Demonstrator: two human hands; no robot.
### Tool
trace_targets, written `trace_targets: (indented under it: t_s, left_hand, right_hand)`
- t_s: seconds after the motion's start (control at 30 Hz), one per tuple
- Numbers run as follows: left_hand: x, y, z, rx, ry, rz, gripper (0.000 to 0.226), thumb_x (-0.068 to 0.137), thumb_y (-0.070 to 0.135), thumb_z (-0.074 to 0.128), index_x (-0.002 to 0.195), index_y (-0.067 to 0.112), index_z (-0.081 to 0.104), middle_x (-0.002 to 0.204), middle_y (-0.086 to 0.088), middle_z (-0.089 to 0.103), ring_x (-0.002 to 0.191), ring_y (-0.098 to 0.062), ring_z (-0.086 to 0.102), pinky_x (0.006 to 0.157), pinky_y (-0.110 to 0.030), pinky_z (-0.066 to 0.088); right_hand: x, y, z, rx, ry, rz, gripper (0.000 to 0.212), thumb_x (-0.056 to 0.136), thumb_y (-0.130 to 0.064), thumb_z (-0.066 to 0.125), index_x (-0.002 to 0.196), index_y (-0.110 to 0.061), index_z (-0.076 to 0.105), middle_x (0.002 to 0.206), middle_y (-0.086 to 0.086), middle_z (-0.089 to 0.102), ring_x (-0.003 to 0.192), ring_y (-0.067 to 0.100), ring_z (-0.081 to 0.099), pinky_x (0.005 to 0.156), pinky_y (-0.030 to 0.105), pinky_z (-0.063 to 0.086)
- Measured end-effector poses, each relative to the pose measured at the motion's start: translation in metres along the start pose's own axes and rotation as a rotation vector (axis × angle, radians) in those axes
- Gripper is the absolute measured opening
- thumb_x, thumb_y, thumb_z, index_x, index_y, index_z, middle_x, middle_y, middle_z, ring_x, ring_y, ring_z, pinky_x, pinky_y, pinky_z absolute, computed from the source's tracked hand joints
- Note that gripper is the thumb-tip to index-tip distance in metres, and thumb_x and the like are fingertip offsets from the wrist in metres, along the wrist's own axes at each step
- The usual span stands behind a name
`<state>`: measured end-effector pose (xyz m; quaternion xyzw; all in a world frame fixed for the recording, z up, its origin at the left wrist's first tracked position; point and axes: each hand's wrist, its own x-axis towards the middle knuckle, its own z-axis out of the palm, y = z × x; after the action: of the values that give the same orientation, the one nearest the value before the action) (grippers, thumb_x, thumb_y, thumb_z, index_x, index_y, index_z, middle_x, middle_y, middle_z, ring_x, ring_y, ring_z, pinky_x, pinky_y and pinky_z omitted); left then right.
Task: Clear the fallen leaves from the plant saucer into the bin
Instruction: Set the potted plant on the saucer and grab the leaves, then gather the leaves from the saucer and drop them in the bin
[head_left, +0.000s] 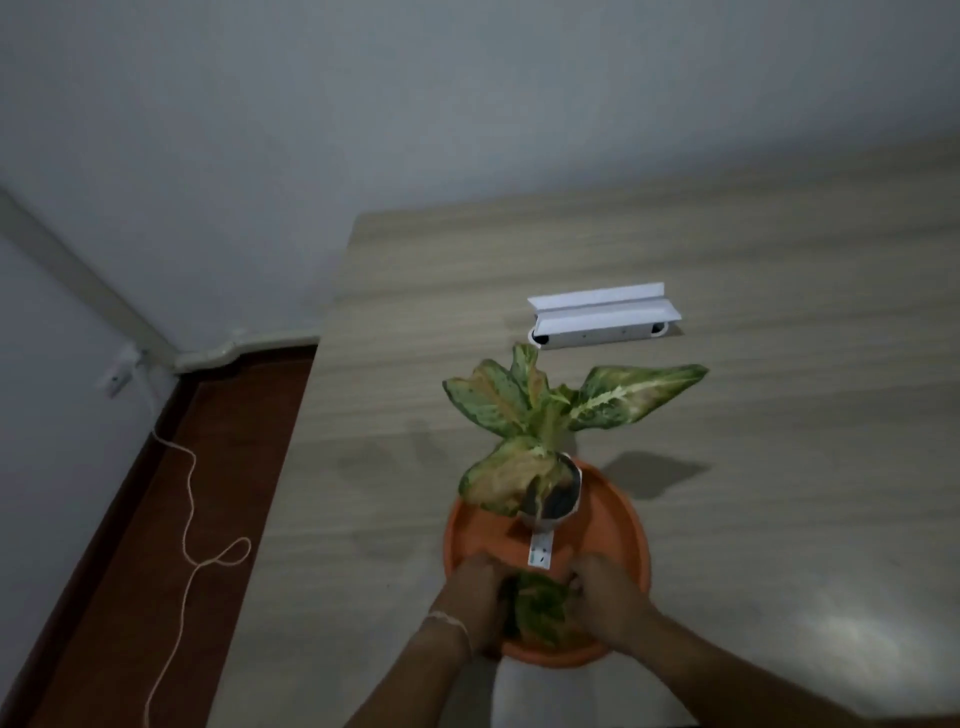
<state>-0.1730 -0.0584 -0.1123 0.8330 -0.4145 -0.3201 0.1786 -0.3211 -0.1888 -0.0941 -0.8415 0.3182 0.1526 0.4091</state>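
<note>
An orange round plant saucer (615, 512) sits on the wooden table near its front edge. A small white pot (550, 512) with a variegated green and yellow plant (540, 410) stands in the saucer's far half. A clump of fallen green-yellow leaves (537, 605) lies in the saucer's near half. My left hand (475, 592) and my right hand (605, 590) press against the clump from either side, fingers curled round it. No bin is in view.
A white folded stand or box (605, 317) lies on the table (779, 415) behind the plant. To the left the table edge drops to a dark red floor (182, 519) with a pale cord (187, 519) trailing from a wall socket (117, 379).
</note>
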Motion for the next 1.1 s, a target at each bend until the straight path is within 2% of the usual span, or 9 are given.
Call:
trace_targets:
  t_s: [0.13, 0.27, 0.4, 0.5, 0.63, 0.73, 0.93, 1.03, 1.1]
  left_hand:
    - [-0.014, -0.002, -0.004, 0.098, -0.08, 0.07, 0.046, 0.07, 0.016, 0.051, 0.11, 0.022, 0.071, 0.113, -0.007, 0.073, 0.105, -0.025, 0.065, 0.092, -0.03, 0.052]
    - [-0.018, 0.01, -0.017, 0.177, -0.088, 0.112, 0.04, 0.073, 0.014, 0.06, 0.112, 0.017, 0.071, 0.11, -0.014, 0.07, 0.103, -0.031, 0.063, 0.089, -0.033, 0.052]
    - [-0.021, 0.011, -0.021, 0.273, -0.129, 0.103, 0.045, 0.076, 0.019, 0.067, 0.122, 0.017, 0.064, 0.114, -0.016, 0.057, 0.108, -0.034, 0.054, 0.092, -0.035, 0.046]
    - [-0.021, 0.012, -0.022, 0.356, -0.16, 0.124, 0.053, 0.074, 0.02, 0.069, 0.126, 0.02, 0.06, 0.114, -0.014, 0.053, 0.107, -0.034, 0.052, 0.092, -0.034, 0.044]
    - [-0.02, 0.015, -0.023, 0.428, -0.207, 0.13, 0.049, 0.076, 0.018, 0.067, 0.124, 0.015, 0.061, 0.113, -0.017, 0.055, 0.104, -0.036, 0.054, 0.089, -0.035, 0.045]
    - [-0.019, 0.018, -0.02, 0.458, -0.225, 0.108, 0.04, 0.078, 0.017, 0.065, 0.116, 0.007, 0.063, 0.114, -0.019, 0.057, 0.104, -0.038, 0.057, 0.088, -0.039, 0.048]
    - [-0.017, 0.018, -0.016, 0.445, -0.147, 0.077, 0.032, 0.08, 0.009, 0.058, 0.11, 0.008, 0.07, 0.115, -0.018, 0.062, 0.103, -0.038, 0.06, 0.089, -0.04, 0.052]
    - [-0.015, 0.014, -0.017, 0.31, -0.113, 0.013, 0.031, 0.078, 0.007, 0.059, 0.103, 0.014, 0.075, 0.111, -0.014, 0.068, 0.101, -0.033, 0.064, 0.089, -0.034, 0.053]
    - [-0.014, 0.013, -0.018, 0.163, -0.06, -0.051, 0.028, 0.078, 0.005, 0.061, 0.098, 0.015, 0.077, 0.106, -0.008, 0.074, 0.099, -0.025, 0.065, 0.088, -0.026, 0.05]
  right_hand:
    - [-0.002, -0.001, -0.002, -0.015, 0.049, -0.039, 0.02, 0.077, -0.012, 0.058, 0.077, -0.024, 0.074, 0.08, -0.009, 0.074, 0.071, 0.004, 0.065, 0.068, 0.025, 0.056]
    - [-0.003, -0.004, -0.002, -0.015, 0.088, -0.033, 0.017, 0.081, -0.011, 0.067, 0.072, -0.026, 0.07, 0.073, -0.005, 0.069, 0.069, 0.012, 0.064, 0.064, 0.032, 0.053]
    - [-0.004, -0.004, 0.001, 0.045, 0.103, -0.018, 0.015, 0.079, -0.021, 0.077, 0.075, -0.029, 0.064, 0.07, -0.009, 0.067, 0.066, 0.008, 0.062, 0.056, 0.025, 0.046]
    - [-0.005, -0.006, 0.001, -0.033, 0.132, -0.05, 0.01, 0.075, -0.025, 0.078, 0.08, -0.022, 0.07, 0.078, -0.001, 0.071, 0.074, 0.018, 0.064, 0.063, 0.033, 0.048]
    - [-0.007, -0.009, 0.005, -0.199, 0.1, -0.09, 0.035, 0.077, -0.026, 0.078, 0.108, -0.015, 0.069, 0.11, 0.007, 0.064, 0.103, 0.025, 0.059, 0.083, 0.033, 0.046]
    - [-0.004, -0.006, 0.011, -0.278, 0.064, -0.099, 0.032, 0.079, -0.02, 0.074, 0.109, -0.016, 0.064, 0.117, 0.009, 0.058, 0.107, 0.028, 0.058, 0.082, 0.031, 0.044]
    - [-0.003, -0.005, 0.013, -0.211, 0.062, -0.055, 0.016, 0.075, -0.006, 0.067, 0.084, -0.02, 0.067, 0.101, 0.006, 0.067, 0.096, 0.027, 0.064, 0.073, 0.029, 0.046]
    - [-0.004, 0.001, 0.01, -0.023, 0.122, 0.031, 0.035, 0.075, 0.001, 0.062, 0.059, -0.029, 0.06, 0.07, -0.012, 0.064, 0.072, 0.012, 0.063, 0.061, 0.022, 0.041]
    - [-0.005, 0.006, 0.008, 0.07, 0.147, 0.076, 0.036, 0.077, 0.002, 0.062, 0.059, -0.029, 0.066, 0.066, -0.013, 0.065, 0.066, 0.003, 0.062, 0.059, 0.023, 0.047]
